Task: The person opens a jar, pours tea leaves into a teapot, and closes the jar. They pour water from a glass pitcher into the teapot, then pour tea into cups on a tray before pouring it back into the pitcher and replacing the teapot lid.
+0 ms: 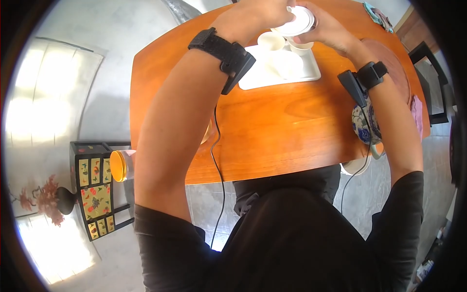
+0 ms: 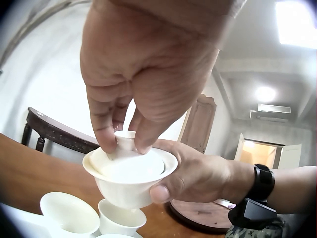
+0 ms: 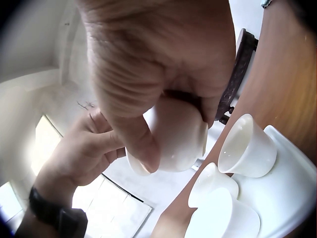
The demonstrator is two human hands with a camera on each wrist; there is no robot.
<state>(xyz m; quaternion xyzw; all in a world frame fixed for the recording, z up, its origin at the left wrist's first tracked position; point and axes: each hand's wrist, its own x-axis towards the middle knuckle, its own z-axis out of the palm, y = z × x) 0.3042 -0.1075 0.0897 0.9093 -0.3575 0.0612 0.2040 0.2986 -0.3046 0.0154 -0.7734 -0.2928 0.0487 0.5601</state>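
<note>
Above the table, my right hand [image 1: 327, 30] grips a white lidded tea bowl [image 2: 124, 192] by its side, thumb near the rim and fingers around the far side. My left hand [image 2: 148, 74] comes down from above and pinches the knob [image 2: 125, 141] of the lid [image 2: 133, 167] between thumb and fingers. The lid sits tilted inside the bowl's rim. Just below, several white cups [image 2: 69, 214] stand on a white tray [image 1: 311, 73]. In the right wrist view, the bowl's pale underside faces the cups, and my right palm hides part of it.
A blue-and-white pot [image 1: 361, 127] stands under my right forearm, beside a round brownish board [image 1: 391, 68]. Folded cloths [image 1: 377, 17] lie at the far right corner. A yellow-lidded jar [image 1: 117, 166] is at the left edge. Black cables [image 1: 217, 160] hang from both wrist cameras.
</note>
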